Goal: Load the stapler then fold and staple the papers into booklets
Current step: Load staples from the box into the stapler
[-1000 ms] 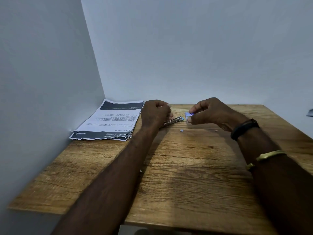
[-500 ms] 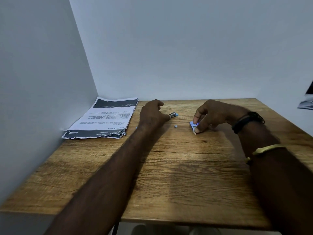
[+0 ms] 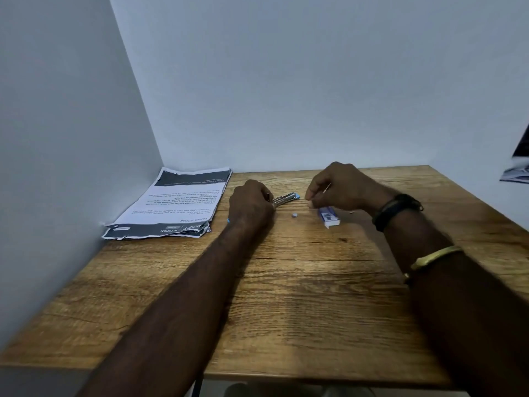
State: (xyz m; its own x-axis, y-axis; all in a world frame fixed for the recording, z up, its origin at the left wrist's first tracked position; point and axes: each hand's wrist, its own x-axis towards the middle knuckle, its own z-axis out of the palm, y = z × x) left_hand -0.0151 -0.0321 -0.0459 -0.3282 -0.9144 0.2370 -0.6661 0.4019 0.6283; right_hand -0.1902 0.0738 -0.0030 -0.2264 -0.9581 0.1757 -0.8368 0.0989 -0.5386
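A metal stapler (image 3: pixel 286 198) with a blue tip lies at the back of the wooden table (image 3: pixel 286 296). My left hand (image 3: pixel 252 206) is closed over its rear end. A small blue and white staple box (image 3: pixel 329 216) lies flat on the table, just below my right hand (image 3: pixel 340 187). That hand hovers with its thumb and fingertips pinched together; whether anything tiny sits between them is too small to see. A stack of printed papers (image 3: pixel 177 202) with dark header bands rests at the back left, against the wall.
A tiny grey scrap (image 3: pixel 294 215) lies between the stapler and the box. White walls close off the table's left and back sides. Some dark printed paper (image 3: pixel 515 167) shows at the right edge of the view.
My right hand has let go of the staple box, which now lies on the table, and has lifted slightly toward the stapler tip. The left hand stays on the stapler.
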